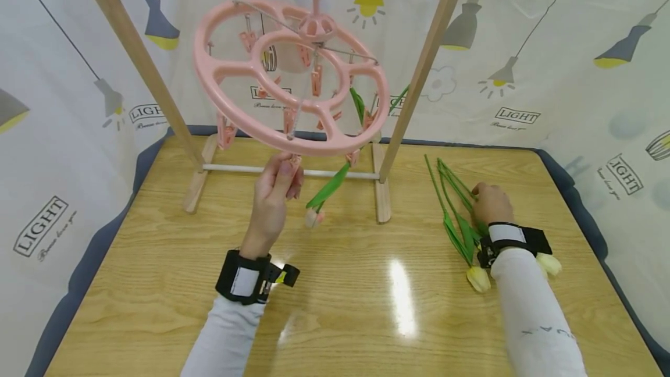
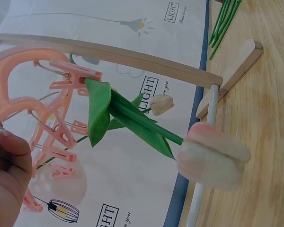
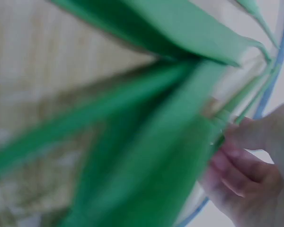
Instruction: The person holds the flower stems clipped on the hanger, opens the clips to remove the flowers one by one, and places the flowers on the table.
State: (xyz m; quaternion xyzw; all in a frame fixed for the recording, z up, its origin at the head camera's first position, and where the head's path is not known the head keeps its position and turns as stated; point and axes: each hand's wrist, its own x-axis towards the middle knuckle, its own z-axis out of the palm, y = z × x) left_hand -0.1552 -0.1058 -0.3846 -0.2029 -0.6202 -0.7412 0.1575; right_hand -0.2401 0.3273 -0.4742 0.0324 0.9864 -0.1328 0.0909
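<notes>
Pink clip hanger (image 1: 232, 68) hangs over the far half of the tabletop (image 1: 356, 307), between the posts of a wooden frame (image 1: 424, 68) with feet near the back edge. Wide stretch of tabletop separates the hands. Loose tulips (image 1: 463, 228) lie right of the frame, inside the right edge, stem ends close to the back edge. Right hand (image 1: 492, 205): fingers grasping a stem there. Left hand (image 1: 271, 199): just under the hanger's near rim, tight spacing to the hanging tulip (image 1: 328, 186), bloom down. Left fingers pinch a small pink clip (image 1: 296, 162).
</notes>
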